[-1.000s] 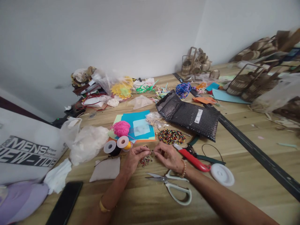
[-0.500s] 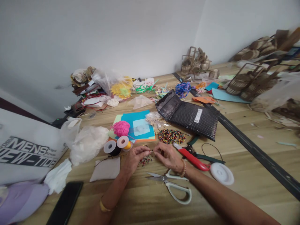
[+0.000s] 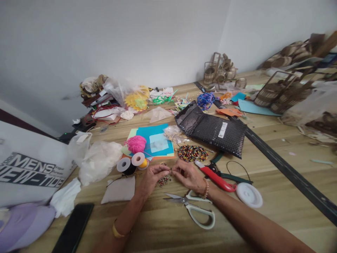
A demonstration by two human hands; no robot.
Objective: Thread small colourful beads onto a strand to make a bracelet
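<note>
My left hand (image 3: 154, 176) and my right hand (image 3: 188, 174) meet fingertip to fingertip over the middle of the table. Both are closed in a pinch; a tiny object, perhaps a bead or thread, sits between them, too small to make out. Loose multicoloured beads (image 3: 163, 180) lie just under the left fingers. Behind my right hand is a coiled heap of strung beads (image 3: 193, 153). White-handled scissors (image 3: 199, 210) rest partly spread below the right wrist. A red-handled cutter (image 3: 218, 179) and green-handled pliers (image 3: 216, 168) are to the right.
Left of my hands are thread spools (image 3: 126, 165), pink yarn (image 3: 136, 144) and a pale pouch (image 3: 119, 189). A black bubble mailer (image 3: 214, 130) lies behind, near blue paper (image 3: 142, 131). A white plastic disc (image 3: 249, 195) is at right, a phone (image 3: 73, 228) at lower left.
My fingertips have drawn slightly closer together, narrowing the small gap between them. Everything else on the table stays in place.
</note>
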